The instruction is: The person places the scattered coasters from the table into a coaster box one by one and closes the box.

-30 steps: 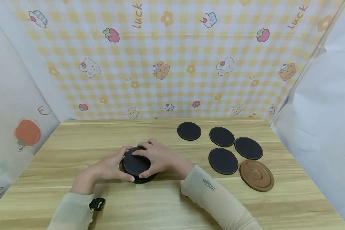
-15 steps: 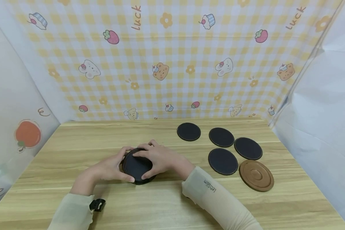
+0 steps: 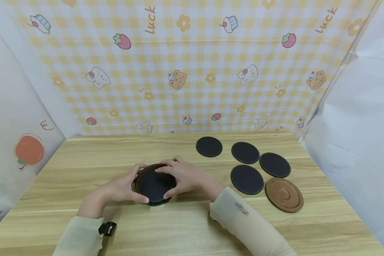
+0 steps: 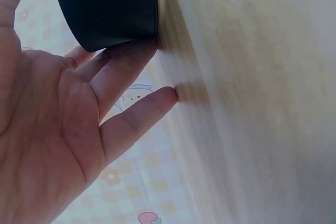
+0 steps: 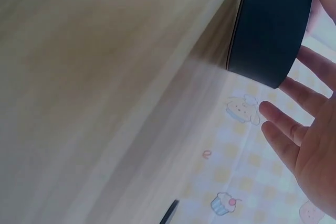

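A round black coaster holder [image 3: 143, 176] with a brown inner wall stands on the wooden table, and a black coaster [image 3: 156, 186] lies inside it. My left hand [image 3: 123, 187] grips the holder from its left, thumb at the front and fingers behind. My right hand [image 3: 185, 177] spans the holder's right side, thumb at the front rim and index finger at the back rim. In the left wrist view the holder's dark side [image 4: 110, 9] sits against the fingers. The right wrist view shows the same side [image 5: 270, 30] beside spread right fingers [image 5: 283, 140].
Several black coasters lie flat at the right, among them a front one [image 3: 247, 179] and a back one [image 3: 209, 146]. A brown wooden disc with a ringed centre [image 3: 284, 195] lies nearest the right edge. A patterned cloth [image 3: 192, 71] backs the table.
The coaster has sunk from the top of the holder to inside it, so the brown inner wall now shows. My right hand has shifted slightly right; the left has stayed put.
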The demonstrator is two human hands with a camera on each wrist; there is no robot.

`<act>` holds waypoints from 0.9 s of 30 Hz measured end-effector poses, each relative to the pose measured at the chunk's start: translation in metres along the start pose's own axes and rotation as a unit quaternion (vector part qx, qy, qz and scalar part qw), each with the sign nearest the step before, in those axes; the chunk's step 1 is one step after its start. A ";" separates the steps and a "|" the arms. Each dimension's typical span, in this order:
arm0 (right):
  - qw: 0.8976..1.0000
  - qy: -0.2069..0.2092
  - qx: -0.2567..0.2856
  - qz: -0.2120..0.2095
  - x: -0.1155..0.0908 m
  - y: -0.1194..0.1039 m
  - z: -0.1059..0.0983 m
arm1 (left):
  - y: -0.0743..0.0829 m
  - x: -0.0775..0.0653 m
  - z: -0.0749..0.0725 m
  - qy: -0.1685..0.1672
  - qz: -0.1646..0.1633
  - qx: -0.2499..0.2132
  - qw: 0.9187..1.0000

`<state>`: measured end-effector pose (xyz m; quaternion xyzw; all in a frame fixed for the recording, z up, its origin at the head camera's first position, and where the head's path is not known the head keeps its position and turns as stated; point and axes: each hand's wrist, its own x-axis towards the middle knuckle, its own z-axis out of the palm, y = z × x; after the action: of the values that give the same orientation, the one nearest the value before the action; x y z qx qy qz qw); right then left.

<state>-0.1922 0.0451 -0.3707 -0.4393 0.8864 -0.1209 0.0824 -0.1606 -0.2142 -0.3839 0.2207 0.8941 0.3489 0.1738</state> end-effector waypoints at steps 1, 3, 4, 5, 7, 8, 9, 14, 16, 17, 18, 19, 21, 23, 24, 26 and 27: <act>1.000 -0.001 -0.002 0.002 -0.001 0.001 0.000 | 0.000 0.000 0.000 0.001 0.000 -0.001 1.000; 1.000 -0.002 -0.006 0.004 -0.004 0.004 0.000 | 0.000 -0.001 0.000 0.002 0.001 -0.001 1.000; 1.000 -0.003 -0.006 0.007 -0.006 0.006 0.000 | 0.000 -0.001 0.000 0.003 0.001 0.000 1.000; 1.000 -0.004 -0.004 0.009 -0.007 0.007 0.000 | 0.000 -0.001 0.001 0.004 0.000 0.002 1.000; 1.000 -0.003 0.002 0.015 -0.011 0.011 0.000 | 0.001 -0.001 0.001 0.005 -0.003 0.002 1.000; 1.000 -0.002 0.004 0.017 -0.013 0.014 0.001 | 0.001 -0.001 0.001 0.005 -0.003 0.004 1.000; 1.000 -0.001 0.009 0.021 -0.016 0.016 0.001 | 0.002 -0.001 0.002 0.004 -0.003 0.003 1.000; 0.999 0.009 0.033 0.038 -0.028 0.026 -0.001 | 0.003 0.000 0.001 0.003 -0.003 -0.003 1.000; 0.998 0.014 0.034 0.042 -0.032 0.030 -0.002 | 0.002 -0.001 0.001 0.003 -0.007 -0.006 1.000; 0.998 0.016 0.037 0.043 -0.034 0.032 -0.002 | 0.002 -0.001 0.001 0.003 -0.009 -0.007 1.000; 0.998 0.017 0.040 0.045 -0.036 0.033 -0.003 | 0.002 -0.001 0.001 0.002 -0.011 -0.008 1.000; 0.998 0.017 0.041 0.046 -0.038 0.035 -0.003 | 0.002 -0.001 0.001 0.002 -0.014 -0.009 1.000; 0.998 0.016 0.043 0.049 -0.042 0.038 -0.004 | 0.001 -0.001 0.000 0.002 -0.010 -0.008 1.000; 0.997 0.015 0.052 0.053 -0.047 0.041 -0.006 | 0.001 -0.001 0.000 0.003 -0.005 -0.006 1.000; 0.997 0.015 0.054 0.057 -0.050 0.042 -0.007 | 0.001 -0.001 0.000 0.004 -0.005 -0.004 1.000; 0.996 0.015 0.060 0.066 -0.056 0.045 -0.009 | 0.000 -0.001 0.000 0.005 -0.003 -0.003 1.000; 0.995 0.016 0.065 0.072 -0.059 0.046 -0.010 | 0.000 -0.001 0.001 0.005 -0.001 -0.001 1.000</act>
<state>-0.1944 0.1206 -0.3724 -0.3659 0.9072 -0.1787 0.1055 -0.1596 -0.2144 -0.3843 0.2175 0.8949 0.3508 0.1695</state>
